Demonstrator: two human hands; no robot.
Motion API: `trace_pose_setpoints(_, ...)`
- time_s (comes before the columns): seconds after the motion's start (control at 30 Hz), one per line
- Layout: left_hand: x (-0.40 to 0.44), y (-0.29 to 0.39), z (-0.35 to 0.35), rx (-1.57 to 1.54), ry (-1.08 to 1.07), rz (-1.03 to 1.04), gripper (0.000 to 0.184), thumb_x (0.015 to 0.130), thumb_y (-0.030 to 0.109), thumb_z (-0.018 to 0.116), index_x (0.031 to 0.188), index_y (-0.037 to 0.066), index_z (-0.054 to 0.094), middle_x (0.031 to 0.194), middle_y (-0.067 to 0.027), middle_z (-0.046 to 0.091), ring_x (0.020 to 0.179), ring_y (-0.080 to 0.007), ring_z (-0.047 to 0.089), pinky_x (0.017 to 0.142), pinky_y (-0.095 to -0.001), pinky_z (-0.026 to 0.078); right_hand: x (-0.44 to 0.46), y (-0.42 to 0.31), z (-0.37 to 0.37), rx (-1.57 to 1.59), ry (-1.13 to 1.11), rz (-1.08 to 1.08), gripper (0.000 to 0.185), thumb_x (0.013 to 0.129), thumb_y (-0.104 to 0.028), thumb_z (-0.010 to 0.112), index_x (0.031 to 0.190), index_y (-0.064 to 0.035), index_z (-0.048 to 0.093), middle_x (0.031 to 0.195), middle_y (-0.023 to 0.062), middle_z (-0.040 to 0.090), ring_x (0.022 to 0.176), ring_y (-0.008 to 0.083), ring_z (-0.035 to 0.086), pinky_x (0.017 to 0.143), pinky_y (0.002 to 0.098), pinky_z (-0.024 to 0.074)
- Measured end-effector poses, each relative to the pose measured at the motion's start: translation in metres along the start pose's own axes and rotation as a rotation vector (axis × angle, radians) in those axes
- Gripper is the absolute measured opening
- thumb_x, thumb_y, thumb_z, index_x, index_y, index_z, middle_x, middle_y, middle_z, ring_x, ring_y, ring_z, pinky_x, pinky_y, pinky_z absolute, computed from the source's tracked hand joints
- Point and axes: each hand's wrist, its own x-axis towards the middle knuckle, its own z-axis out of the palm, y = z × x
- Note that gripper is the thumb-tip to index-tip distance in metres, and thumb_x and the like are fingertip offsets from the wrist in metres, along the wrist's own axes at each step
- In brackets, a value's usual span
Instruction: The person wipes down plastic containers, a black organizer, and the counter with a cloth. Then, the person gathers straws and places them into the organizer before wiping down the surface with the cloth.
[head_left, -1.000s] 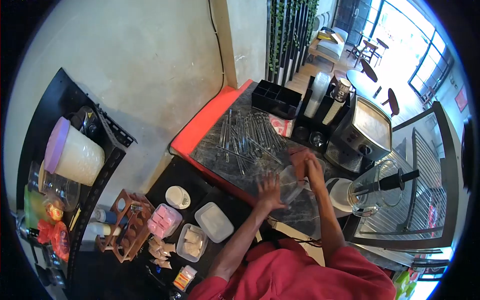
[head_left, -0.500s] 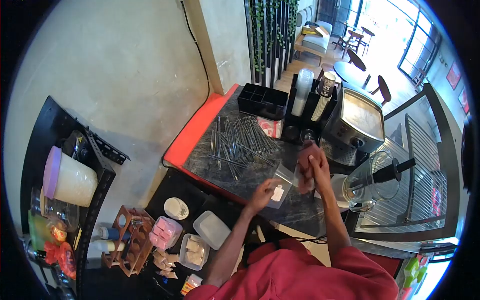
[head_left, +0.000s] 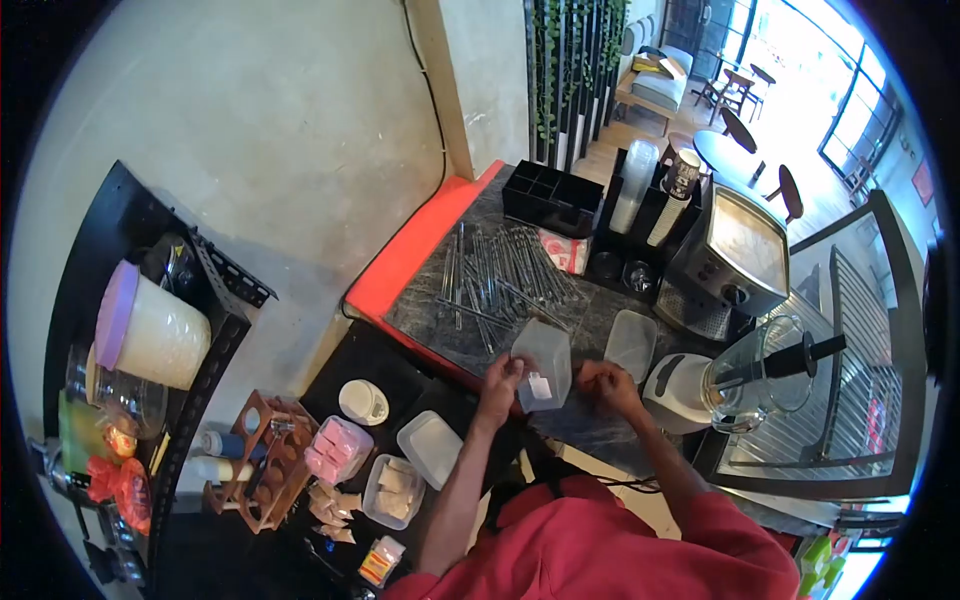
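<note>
Since half a second ago, the right hand [head_left: 618,386] has come down from its raised place and now sits just beside a clear, straight-sided plastic container with a white label [head_left: 543,365], which has been turned and tilted upward. That container is above the near edge of the dark grey marbled counter [head_left: 600,312], in the left hand [head_left: 497,390], whose thumb and fingers are clamped on its near side. On the right hand the fingers are bent, with a small reddish-brown patch [head_left: 588,377] at their tips; whether they are closed on it I cannot tell.

Just beyond the right hand, a clear, rounded rectangular plastic piece [head_left: 632,345] lies on the counter, near the white base of a blender with a clear jug [head_left: 680,388]. Past the container, thin dark straws [head_left: 510,270] lie spread in a loose heap, and a black compartmented box [head_left: 550,195] stands behind them. Left of the left arm, a round white scale [head_left: 363,402] sits near a translucent rectangular lid [head_left: 430,445].
</note>
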Motion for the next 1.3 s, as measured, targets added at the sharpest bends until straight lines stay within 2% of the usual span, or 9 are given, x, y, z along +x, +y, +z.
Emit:
trace_pose_setpoints(0.13, 0.015, -0.015, -0.007, -0.04, -0.055, -0.182, 0.021, 0.101, 0.018, 0.048, 0.114, 0.004, 0.058, 0.105, -0.0053, 0.064, 0.099, -0.0178, 0.063, 0.086, -0.0334, 0.052, 0.012, -0.087, 0.002, -0.117, 0.442, -0.319, 0.027, 0.092, -0.006, 0.05, 0.116, -0.0018, 0.061, 0.111, 0.0187, 0.064, 0.11, 0.0332, 0.06, 0.092, 0.0374, 0.0456)
trace_pose_setpoints(0.27, 0.032, -0.049, 0.002, -0.354, -0.087, -0.218, 0.025, 0.102, 0.019, 0.042, 0.119, 0.007, 0.056, 0.109, -0.0035, 0.064, 0.098, -0.017, 0.064, 0.089, -0.0342, 0.052, 0.001, -0.133, 0.031, -0.407, 0.138, -0.658, 0.047, 0.086, -0.001, 0.053, 0.132, -0.0075, 0.054, 0.14, 0.0207, 0.047, 0.134, 0.04, 0.039, 0.107, 0.0485, 0.0346)
trace_pose_setpoints(0.37, 0.055, -0.044, -0.016, -0.458, -0.025, -0.23, 0.032, 0.103, 0.02, 0.037, 0.124, 0.003, 0.054, 0.119, -0.009, 0.063, 0.105, -0.0215, 0.063, 0.092, -0.0374, 0.052, -0.027, -0.105, 0.065, -0.501, -0.002, -0.551, 0.072, 0.08, 0.004, 0.052, 0.148, -0.0107, 0.035, 0.155, 0.0136, 0.027, 0.143, 0.0417, 0.022, 0.111, 0.0519, 0.0278)
trace_pose_setpoints(0.53, 0.041, -0.013, -0.025, -0.444, 0.064, -0.21, 0.03, 0.101, 0.017, 0.044, 0.123, 0.001, 0.055, 0.127, -0.0139, 0.06, 0.113, -0.0283, 0.06, 0.097, -0.0448, 0.051, -0.065, -0.107, 0.042, -0.597, -0.223, -0.552, 0.069, 0.075, 0.007, 0.052, 0.142, -0.0096, 0.042, 0.149, 0.0155, 0.039, 0.138, 0.0406, 0.033, 0.103, 0.0449, 0.0419)
trace_pose_setpoints(0.6, 0.037, -0.025, -0.025, -0.369, 0.089, -0.194, 0.029, 0.101, 0.016, 0.046, 0.125, 0.001, 0.054, 0.126, -0.0141, 0.06, 0.113, -0.0274, 0.06, 0.097, -0.0474, 0.05, -0.045, -0.108, 0.031, -0.564, -0.236, 0.146, 0.064, 0.074, 0.01, 0.053, 0.135, -0.0078, 0.049, 0.141, 0.0193, 0.046, 0.13, 0.0412, 0.043, 0.098, 0.0432, 0.0459)
trace_pose_setpoints(0.67, 0.035, -0.03, -0.021, -0.24, 0.067, -0.108, 0.03, 0.101, 0.018, 0.046, 0.125, 0.001, 0.053, 0.122, -0.0131, 0.061, 0.112, -0.0267, 0.061, 0.096, -0.0474, 0.051, -0.039, -0.182, 0.003, -0.307, -0.03, 0.167, 0.055, 0.077, 0.011, 0.052, 0.13, -0.0041, 0.053, 0.136, 0.0242, 0.048, 0.126, 0.0433, 0.045, 0.097, 0.0456, 0.0447)
trace_pose_setpoints(0.7, 0.028, -0.019, -0.014, -0.265, 0.083, -0.199, 0.03, 0.102, 0.02, 0.046, 0.125, 0.002, 0.052, 0.12, -0.0117, 0.062, 0.111, -0.025, 0.061, 0.094, -0.0452, 0.052, -0.028, -0.177, 0.0, -0.306, -0.024, 0.17, 0.055, 0.077, 0.011, 0.052, 0.13, -0.0041, 0.053, 0.136, 0.0242, 0.048, 0.126, 0.0433, 0.045, 0.097, 0.0456, 0.0447)
trace_pose_setpoints(0.77, 0.027, -0.022, -0.008, -0.276, 0.055, -0.213, 0.029, 0.102, 0.021, 0.046, 0.124, 0.003, 0.053, 0.118, -0.011, 0.063, 0.11, -0.025, 0.062, 0.093, -0.0449, 0.052, -0.003, -0.144, 0.006, -0.331, 0.311, -0.455, 0.047, 0.08, 0.011, 0.05, 0.126, -0.0018, 0.055, 0.136, 0.0251, 0.047, 0.126, 0.0435, 0.045, 0.098, 0.0465, 0.0433)
trace_pose_setpoints(1.3, 0.027, 0.012, -0.018, -0.436, 0.202, -0.12, 0.017, 0.098, 0.025, 0.053, 0.095, 0.01, 0.057, 0.09, 0.0001, 0.056, 0.085, -0.0137, 0.054, 0.077, -0.0305, 0.043, -0.005, -0.038, -0.008, -0.483, 0.326, -0.293, 0.033, 0.082, -0.003, 0.057, 0.115, 0.0017, 0.061, 0.12, 0.0242, 0.058, 0.112, 0.042, 0.055, 0.096, 0.047, 0.0449)
